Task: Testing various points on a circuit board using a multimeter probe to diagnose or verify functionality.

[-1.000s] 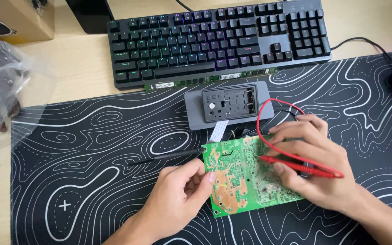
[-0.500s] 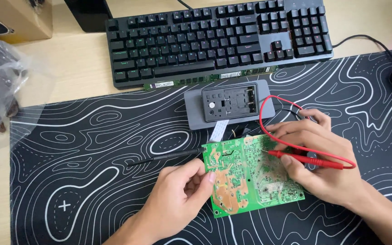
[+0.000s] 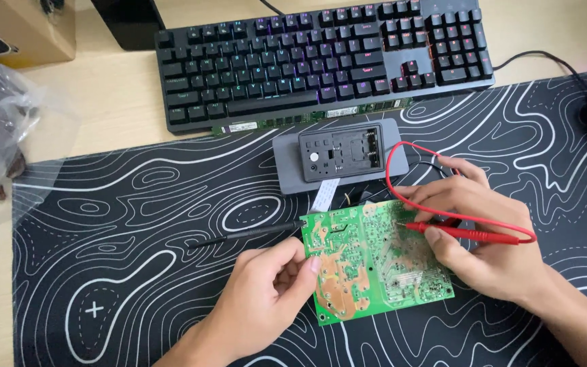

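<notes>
Green and solder-side up, the circuit board (image 3: 375, 261) lies near the front edge of the black contour-patterned mat (image 3: 137, 224). The left hand (image 3: 266, 299) pinches the board's left edge between thumb and fingers, with a black probe (image 3: 253, 234) lying just above it. The right hand (image 3: 484, 234) rests on the board's right side, fingers closed on a red probe (image 3: 470, 234) whose tip touches the board. Behind sits a grey meter (image 3: 341, 156), then a black keyboard (image 3: 321, 58) on the wooden desk.
</notes>
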